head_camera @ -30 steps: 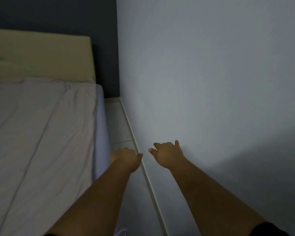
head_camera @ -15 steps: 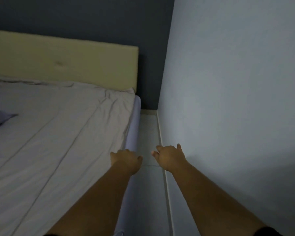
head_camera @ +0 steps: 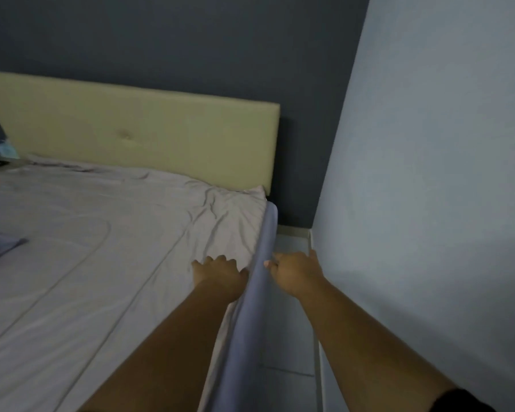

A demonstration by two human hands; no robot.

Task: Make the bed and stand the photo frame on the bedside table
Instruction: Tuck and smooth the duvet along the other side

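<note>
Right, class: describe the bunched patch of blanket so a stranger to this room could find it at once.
Start at the yellow headboard on the dark wall and follow it to its right end, near the pale side wall. Just below that end lies the blanket corner. The wrinkles fan out there, beyond the left hand, while the rest lies nearly smooth.

The sheet [head_camera: 101, 248] is plain pale grey with thin stitched lines. Beside it, the mattress side [head_camera: 250, 307] is lavender blue. Above the sheet, the headboard [head_camera: 161, 138] is pale yellow; the wall [head_camera: 161, 40] behind the headboard is dark slate.
</note>
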